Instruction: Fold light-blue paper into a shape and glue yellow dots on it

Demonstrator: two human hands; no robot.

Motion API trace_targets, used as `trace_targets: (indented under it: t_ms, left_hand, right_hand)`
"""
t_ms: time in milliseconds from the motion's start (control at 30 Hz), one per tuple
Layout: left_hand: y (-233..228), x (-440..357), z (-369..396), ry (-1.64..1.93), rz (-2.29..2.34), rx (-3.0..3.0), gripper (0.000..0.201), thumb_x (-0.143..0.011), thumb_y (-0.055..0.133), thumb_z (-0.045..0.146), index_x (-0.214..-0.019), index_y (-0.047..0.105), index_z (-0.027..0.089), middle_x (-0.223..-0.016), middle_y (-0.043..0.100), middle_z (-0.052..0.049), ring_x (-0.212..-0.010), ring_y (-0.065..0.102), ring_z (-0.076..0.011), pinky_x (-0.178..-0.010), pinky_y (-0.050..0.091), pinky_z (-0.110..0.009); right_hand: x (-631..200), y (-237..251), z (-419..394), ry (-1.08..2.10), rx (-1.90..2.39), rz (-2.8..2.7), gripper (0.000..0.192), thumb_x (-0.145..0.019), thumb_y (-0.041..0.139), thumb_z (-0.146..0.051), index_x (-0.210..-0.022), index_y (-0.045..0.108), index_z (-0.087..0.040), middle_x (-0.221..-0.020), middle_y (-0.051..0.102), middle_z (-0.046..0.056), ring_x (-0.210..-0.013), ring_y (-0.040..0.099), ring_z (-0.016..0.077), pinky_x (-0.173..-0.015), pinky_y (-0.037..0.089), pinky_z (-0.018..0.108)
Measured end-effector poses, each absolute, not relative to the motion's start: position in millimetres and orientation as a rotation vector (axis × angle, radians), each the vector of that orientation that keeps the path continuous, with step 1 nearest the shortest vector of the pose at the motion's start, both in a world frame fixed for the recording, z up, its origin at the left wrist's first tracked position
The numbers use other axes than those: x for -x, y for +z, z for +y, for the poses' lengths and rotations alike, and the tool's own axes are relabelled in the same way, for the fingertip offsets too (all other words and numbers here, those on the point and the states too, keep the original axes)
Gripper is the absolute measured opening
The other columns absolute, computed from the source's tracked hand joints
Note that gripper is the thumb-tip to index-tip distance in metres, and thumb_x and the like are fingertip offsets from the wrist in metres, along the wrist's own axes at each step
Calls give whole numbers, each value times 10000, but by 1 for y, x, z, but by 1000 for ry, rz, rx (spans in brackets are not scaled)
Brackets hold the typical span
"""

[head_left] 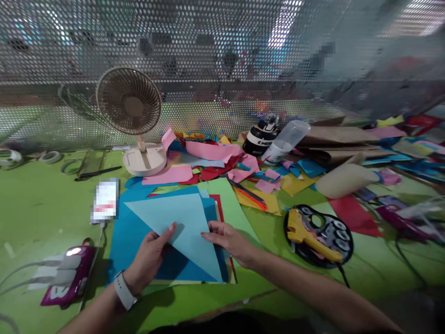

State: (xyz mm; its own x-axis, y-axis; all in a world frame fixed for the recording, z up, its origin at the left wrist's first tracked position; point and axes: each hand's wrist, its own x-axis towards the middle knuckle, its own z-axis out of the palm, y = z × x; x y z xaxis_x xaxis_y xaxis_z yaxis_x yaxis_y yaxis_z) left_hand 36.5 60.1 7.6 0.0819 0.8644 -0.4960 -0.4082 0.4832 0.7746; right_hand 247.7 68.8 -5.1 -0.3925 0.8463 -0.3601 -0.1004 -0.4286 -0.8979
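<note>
A light blue sheet of paper (184, 218), triangular in outline, is between my hands above a stack of coloured sheets. My left hand (148, 260), with a pale watch band (124, 291) at the wrist, grips its lower left edge, thumb on top and the other fingers hidden below. My right hand (231, 241) holds the right edge between thumb and fingers. Beneath lie dark blue paper (128, 236) and cream and red sheets whose edges show at the right. Light green paper (225, 199) lies beyond the stack.
Left are a phone (104, 200), a purple power strip (71, 276) and tape rolls (50, 157). A fan (134, 106), paper scraps (215, 152), a black bottle (261, 135) and a clear bottle (288, 139) stand behind. A yellow glue gun (309, 239) rests on a black tray at right.
</note>
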Motion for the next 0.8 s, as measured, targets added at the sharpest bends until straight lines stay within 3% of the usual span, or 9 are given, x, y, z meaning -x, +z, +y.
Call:
trace_targets:
  t_ms: [100,233,367,600,800]
  left_hand:
    - [13,-32,63,1027,1162,-586,385,-645,851,384,-946,734,175,-1008,762,-52,-901,700,-214,-782,578,-293]
    - [13,-29,68,887,1141,-763,382,-701,800,433,-953,734,154,-936,767,-65,-803,696,-214,-707,576,-305]
    - [12,-32,69,837,1112,-847,349,-740,774,425,-939,731,142,-903,764,-71,-734,686,-185,-671,565,-276]
    - [11,-17,66,843,1172,-795,339,-707,805,405,-909,724,144,-815,762,-52,-674,680,-163,-634,564,-248]
    - [8,3,73,967,1305,-595,266,-697,826,276,-900,717,144,-866,759,-56,-695,690,-151,-636,587,-225]
  right_hand:
    - [-257,-3,82,1575,1223,-1194,407,-685,770,-520,-847,582,-197,-790,633,-5,-737,594,143,-662,484,263]
    - [-267,5,99,1592,1164,-1163,497,-677,762,-547,-987,590,-199,-847,624,-1,-741,585,136,-632,464,250]
    - [-260,1,99,1642,1156,-1235,426,-648,789,-530,-823,627,-177,-688,599,-31,-616,537,118,-594,432,254]
    - [-262,-11,96,1545,1186,-1239,422,-721,710,-585,-828,652,-181,-802,675,10,-775,613,174,-759,481,320]
    - [-290,-9,112,1427,1378,-1026,438,-710,729,-430,-1074,620,-213,-1199,635,69,-1143,571,240,-1012,424,390]
